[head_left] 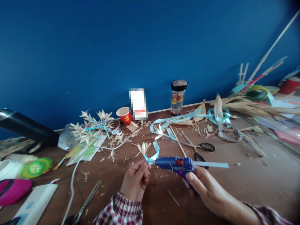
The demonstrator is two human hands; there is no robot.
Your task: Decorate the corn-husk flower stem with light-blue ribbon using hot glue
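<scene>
My left hand [136, 178] pinches the base of a small pale flower [144, 148] that looks made of dried husk. A light blue ribbon [155, 152] curls up from that base. Wrapped around the handle of a blue hot glue gun [176, 165] is my right hand [203, 185]. The gun's nozzle points left and meets the ribbon at my left fingertips; whether it touches cannot be made out. A translucent glue stick [212, 164] sticks out of the gun's back, and a small red light glows on its side. Another husk flower [160, 132] lies just beyond.
Black-handled scissors [195, 147] lie behind the gun, more scissors [87, 198] at front left. At the back stand a red paper cup [125, 115] and a lidded glass bottle [178, 98]. Finished-looking flower sprays [93, 126] rest left. A white cord [73, 178] crosses the scrap-strewn table.
</scene>
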